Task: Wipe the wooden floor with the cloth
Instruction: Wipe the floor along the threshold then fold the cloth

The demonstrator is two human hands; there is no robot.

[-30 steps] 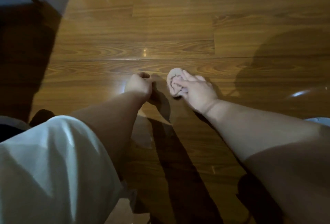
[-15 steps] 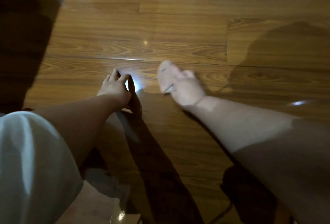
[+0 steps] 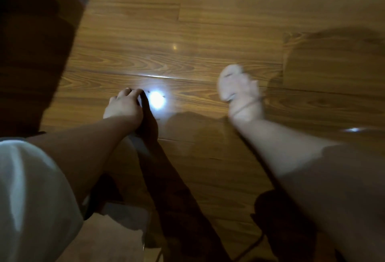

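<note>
Head view: the cloth (image 3: 230, 78) is bunched in the right hand (image 3: 242, 97) and pressed on the floor (image 3: 208, 21), blurry. The left hand (image 3: 125, 105) is spread flat w/ nothing held. The cloth could be dropped if rubbed too fast.

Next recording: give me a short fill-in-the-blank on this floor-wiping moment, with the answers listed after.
1. The pale cloth is under the person's ____ hand.
2. The left hand rests on the floor and holds ____.
3. The floor is made of ____ planks.
4. The bright glare spot lies just to the right of the ____ hand.

Missing words: right; nothing; wooden; left
</note>
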